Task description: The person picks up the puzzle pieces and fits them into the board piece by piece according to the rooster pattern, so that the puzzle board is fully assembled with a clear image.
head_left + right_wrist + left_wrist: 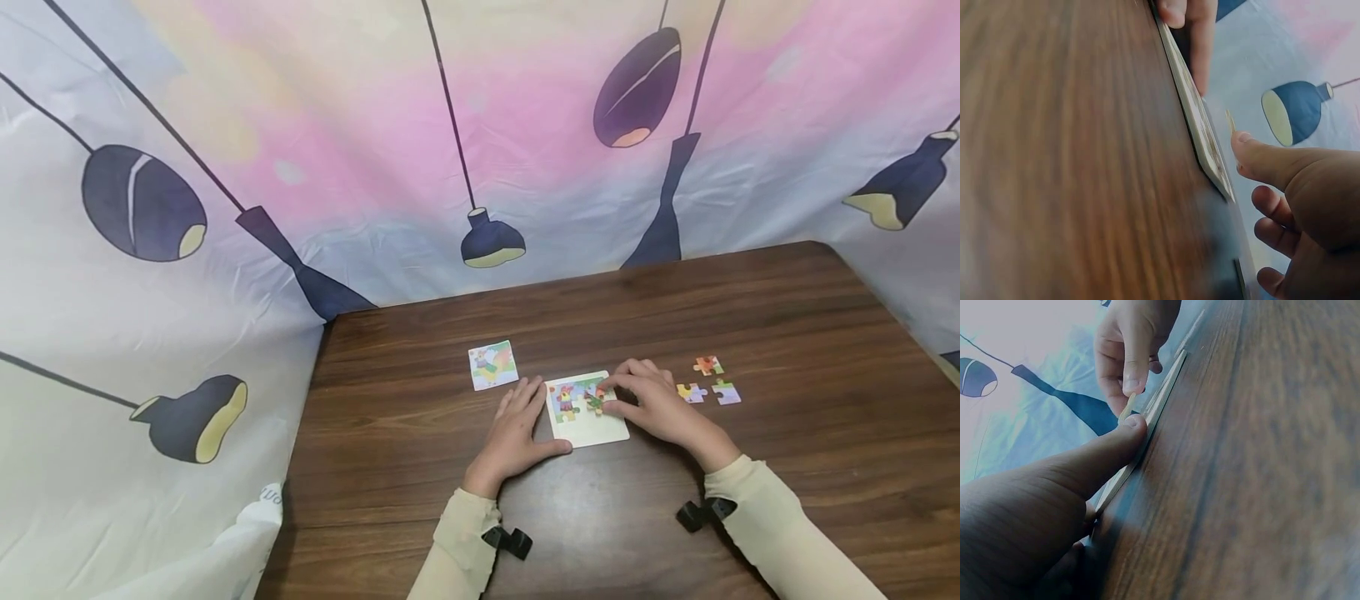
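Note:
A small white puzzle board lies flat on the table, with several joined picture pieces across its upper part. My left hand rests at the board's left side, fingers extended along that edge and thumb at the near edge. Above the right part of the board, my right hand pinches a jigsaw piece between thumb and forefinger. From the right wrist, this piece shows edge-on and raised off the board. The left wrist view also has the piece tilted, just beyond my left thumb.
Several loose jigsaw pieces lie on the brown wooden table, right of my right hand. A square picture card sits beyond my left hand. A printed cloth hangs behind the table.

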Action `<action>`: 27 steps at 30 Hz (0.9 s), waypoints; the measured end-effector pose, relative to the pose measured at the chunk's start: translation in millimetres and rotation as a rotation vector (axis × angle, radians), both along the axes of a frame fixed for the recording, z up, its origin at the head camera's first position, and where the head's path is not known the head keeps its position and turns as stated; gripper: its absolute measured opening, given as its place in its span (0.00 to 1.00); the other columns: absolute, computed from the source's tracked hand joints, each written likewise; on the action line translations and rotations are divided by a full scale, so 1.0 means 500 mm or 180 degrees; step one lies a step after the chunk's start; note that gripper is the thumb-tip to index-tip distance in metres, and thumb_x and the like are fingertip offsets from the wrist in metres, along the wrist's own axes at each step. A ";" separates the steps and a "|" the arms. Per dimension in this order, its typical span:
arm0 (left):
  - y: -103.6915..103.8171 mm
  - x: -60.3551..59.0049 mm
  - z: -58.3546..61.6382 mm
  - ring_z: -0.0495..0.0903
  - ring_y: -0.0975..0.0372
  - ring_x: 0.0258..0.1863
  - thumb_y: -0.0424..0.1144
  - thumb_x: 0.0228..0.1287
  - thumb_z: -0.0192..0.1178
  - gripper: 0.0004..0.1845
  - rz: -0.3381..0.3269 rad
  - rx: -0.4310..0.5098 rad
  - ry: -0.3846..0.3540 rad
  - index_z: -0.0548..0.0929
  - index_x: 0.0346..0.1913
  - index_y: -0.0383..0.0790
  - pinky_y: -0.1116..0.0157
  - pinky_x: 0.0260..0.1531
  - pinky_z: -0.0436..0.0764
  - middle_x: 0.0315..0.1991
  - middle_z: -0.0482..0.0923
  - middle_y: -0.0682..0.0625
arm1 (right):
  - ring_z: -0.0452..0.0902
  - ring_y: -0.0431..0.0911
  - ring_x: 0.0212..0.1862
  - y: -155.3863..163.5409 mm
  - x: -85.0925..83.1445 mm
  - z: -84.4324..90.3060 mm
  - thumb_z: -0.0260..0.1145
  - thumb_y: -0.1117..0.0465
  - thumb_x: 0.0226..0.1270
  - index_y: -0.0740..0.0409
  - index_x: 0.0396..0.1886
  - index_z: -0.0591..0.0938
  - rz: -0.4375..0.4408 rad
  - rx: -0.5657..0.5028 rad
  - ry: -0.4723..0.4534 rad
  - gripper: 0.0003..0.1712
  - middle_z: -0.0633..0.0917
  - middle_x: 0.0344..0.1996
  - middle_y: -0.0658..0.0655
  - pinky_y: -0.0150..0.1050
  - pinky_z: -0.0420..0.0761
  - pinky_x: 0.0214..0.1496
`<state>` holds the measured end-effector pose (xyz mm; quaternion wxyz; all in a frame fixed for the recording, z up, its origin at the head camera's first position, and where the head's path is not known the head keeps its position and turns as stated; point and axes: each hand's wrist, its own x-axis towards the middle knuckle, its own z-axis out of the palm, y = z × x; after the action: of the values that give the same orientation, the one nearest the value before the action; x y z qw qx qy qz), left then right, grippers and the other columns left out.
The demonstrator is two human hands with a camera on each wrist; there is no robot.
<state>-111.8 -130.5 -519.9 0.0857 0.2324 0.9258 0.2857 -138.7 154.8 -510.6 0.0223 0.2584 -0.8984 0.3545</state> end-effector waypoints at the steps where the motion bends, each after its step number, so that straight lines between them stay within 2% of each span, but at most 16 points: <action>1: 0.000 0.001 -0.001 0.42 0.51 0.85 0.61 0.67 0.70 0.55 0.0007 0.0000 -0.0018 0.55 0.85 0.37 0.48 0.83 0.46 0.85 0.50 0.45 | 0.71 0.51 0.50 -0.004 0.001 0.000 0.78 0.58 0.67 0.52 0.53 0.90 0.0023 0.0017 -0.0002 0.16 0.80 0.44 0.50 0.51 0.59 0.49; 14: 0.000 0.000 0.002 0.43 0.51 0.85 0.62 0.67 0.71 0.55 -0.0007 -0.0037 0.0002 0.55 0.85 0.38 0.49 0.83 0.46 0.85 0.50 0.45 | 0.70 0.46 0.49 -0.030 0.003 -0.002 0.78 0.57 0.67 0.50 0.52 0.90 0.0207 0.0090 -0.0027 0.15 0.79 0.44 0.46 0.49 0.59 0.48; 27: 0.001 -0.001 0.002 0.43 0.51 0.85 0.62 0.66 0.71 0.55 -0.0007 -0.0062 0.0030 0.55 0.85 0.37 0.50 0.83 0.46 0.85 0.51 0.45 | 0.70 0.47 0.48 -0.038 0.003 -0.001 0.80 0.58 0.65 0.51 0.51 0.90 0.0167 0.0132 0.0022 0.15 0.79 0.43 0.46 0.48 0.59 0.47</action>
<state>-112.1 -130.0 -519.1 0.0840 0.2338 0.9287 0.2754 -137.3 135.7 -511.3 0.0108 0.2835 -0.8983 0.3354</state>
